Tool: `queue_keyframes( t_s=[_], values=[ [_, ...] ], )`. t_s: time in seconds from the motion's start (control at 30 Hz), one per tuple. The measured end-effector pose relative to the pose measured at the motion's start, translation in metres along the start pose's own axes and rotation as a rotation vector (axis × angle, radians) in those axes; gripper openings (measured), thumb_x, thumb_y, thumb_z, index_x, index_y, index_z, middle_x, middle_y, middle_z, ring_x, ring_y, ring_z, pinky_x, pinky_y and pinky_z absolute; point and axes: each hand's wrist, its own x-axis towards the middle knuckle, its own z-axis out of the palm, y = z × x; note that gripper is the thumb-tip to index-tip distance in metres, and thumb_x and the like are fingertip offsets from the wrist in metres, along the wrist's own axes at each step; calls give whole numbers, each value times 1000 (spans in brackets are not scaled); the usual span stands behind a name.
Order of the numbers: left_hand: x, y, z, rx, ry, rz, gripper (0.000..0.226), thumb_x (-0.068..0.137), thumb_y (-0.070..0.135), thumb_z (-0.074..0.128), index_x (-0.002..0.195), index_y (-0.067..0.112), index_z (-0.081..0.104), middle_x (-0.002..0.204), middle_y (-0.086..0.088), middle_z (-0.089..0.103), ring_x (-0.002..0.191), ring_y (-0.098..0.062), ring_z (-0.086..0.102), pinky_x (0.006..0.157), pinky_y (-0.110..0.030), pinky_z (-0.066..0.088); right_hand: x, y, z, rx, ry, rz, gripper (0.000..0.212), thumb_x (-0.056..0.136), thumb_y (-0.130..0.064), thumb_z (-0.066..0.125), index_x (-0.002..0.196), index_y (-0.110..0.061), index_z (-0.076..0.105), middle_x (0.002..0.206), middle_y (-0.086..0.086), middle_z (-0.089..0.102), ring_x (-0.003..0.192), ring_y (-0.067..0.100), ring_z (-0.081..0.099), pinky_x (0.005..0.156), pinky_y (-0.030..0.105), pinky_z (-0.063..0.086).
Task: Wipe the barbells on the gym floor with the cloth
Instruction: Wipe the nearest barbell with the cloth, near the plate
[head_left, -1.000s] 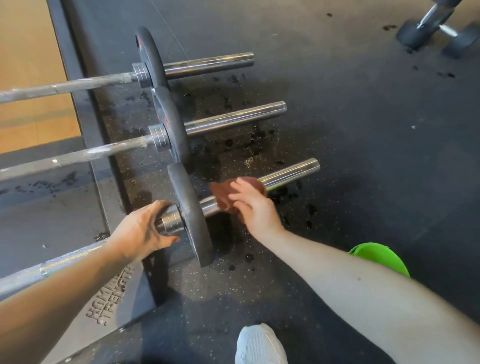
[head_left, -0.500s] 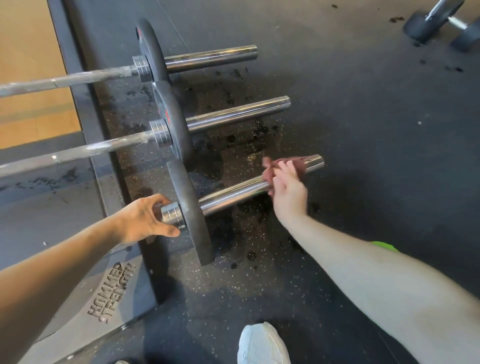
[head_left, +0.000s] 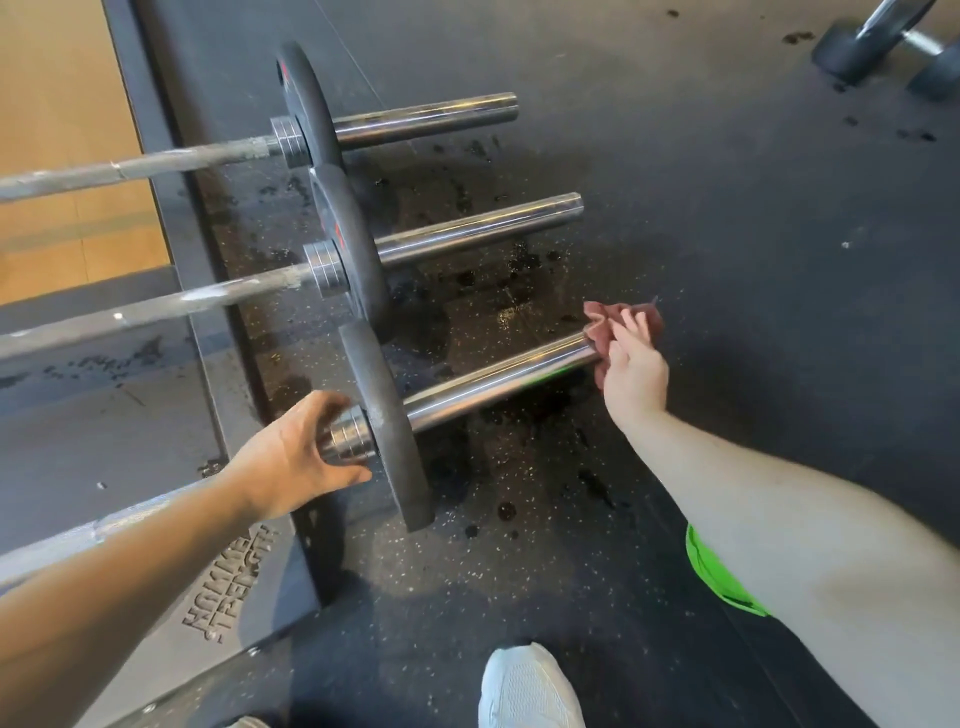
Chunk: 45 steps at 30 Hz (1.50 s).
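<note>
Right hand (head_left: 636, 374) has run the cloth (head_left: 621, 325) all the way out since a second ago, from up near the plate (head_left: 387, 415) to the very tip of the nearest barbell (head_left: 498, 379). Now its fingers are bent over the bunched-up cloth and hold it against the sleeve end.

Left hand (head_left: 291, 457) hasn't budged: fingers and thumb are wrapped round the collar (head_left: 350, 441) just inside the plate, steadying the bar.

All three bars lie on the dark rubber floor (head_left: 727, 260), side by side, near its left edge where the platform starts. The sleeve's long axis runs from the plate out to the cloth, so I'd guess any return pass goes straight back toward the left hand. The middle barbell (head_left: 478, 231) sits parallel just beyond, and the far one (head_left: 426, 117) beyond that. The cloth hand is clearly the closer one to both, so it's probably just a short hop over.
</note>
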Motion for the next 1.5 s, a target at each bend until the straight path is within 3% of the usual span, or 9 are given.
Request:
queue_keyframes(
  t_s=[0.2, 0.4, 0.53, 0.7, 0.83, 0.97, 1.1, 1.27, 1.5],
  values=[
    [3, -15, 2, 13, 37, 69, 88, 62, 53, 92, 136, 30, 50, 126, 11, 63, 112, -9, 63, 104, -33, 51, -46, -45, 27, 54, -4, 215, 51, 104, -5, 51, 153, -18, 44, 167, -7, 22, 156, 10, 7, 127, 45, 17],
    [20, -11, -3, -145, -23, -17, 69, 59, 41, 97, 111, 44, 51, 114, 21, 59, 105, -2, 58, 98, -21, 43, -91, -90, 67, 290, -146, 33, 45, 103, -1, 53, 146, -16, 53, 163, -14, 28, 151, -6, 13, 127, 34, 18],
    [32, -13, -20, -202, -150, -132, 85, 43, 64, 95, 114, 37, 58, 124, 11, 63, 116, -14, 60, 109, -43, 44, -111, -109, 85, 362, -229, -93, 47, 100, 4, 56, 145, -12, 56, 164, -7, 32, 154, 4, 17, 125, 37, 27],
    [29, -11, -22, -286, -201, -160, 91, 39, 70, 93, 113, 28, 60, 91, 13, 63, 76, -6, 60, 87, -36, 47, -107, -106, 83, 355, -347, -226, 48, 99, 5, 58, 142, -15, 59, 162, -10, 34, 153, 3, 20, 120, 22, 30],
    [24, -11, -16, -208, -191, -128, 91, 53, 70, 86, 127, 28, 54, 111, 13, 65, 96, -5, 65, 84, -20, 48, -56, -55, 45, 242, -145, -66, 39, 102, -2, 54, 139, -13, 62, 159, -11, 39, 150, 5, 31, 125, 38, 27],
    [11, -12, -6, -107, -69, -16, 91, 66, 60, 86, 141, 29, 45, 130, 12, 59, 115, -7, 61, 106, -36, 50, -5, -5, 5, 1, 31, 124, 46, 99, 3, 52, 141, -13, 60, 158, 4, 45, 152, 22, 30, 124, 51, 28],
    [1, -14, 10, 183, 101, 175, 103, 65, 62, 86, 144, 20, 37, 130, 2, 55, 110, -15, 60, 97, -40, 56, -24, -27, 26, -164, 67, 192, 60, 97, 1, 58, 152, -19, 46, 166, -1, 29, 157, 16, 11, 125, 39, 10],
    [7, -16, 11, 152, 158, 221, 90, 66, 45, 92, 139, 19, 48, 115, 6, 57, 98, -17, 62, 91, -41, 58, -99, -102, 72, 174, -209, -161, 49, 97, 6, 58, 142, -12, 58, 162, 3, 38, 154, 15, 24, 127, 41, 22],
    [24, -16, -5, -120, -42, 14, 88, 52, 55, 93, 128, 35, 53, 126, 11, 63, 117, -14, 61, 110, -44, 46, -103, -107, 79, 360, -323, -253, 38, 99, 5, 56, 134, -9, 65, 158, -7, 40, 152, 9, 29, 124, 41, 31]
  ],
)
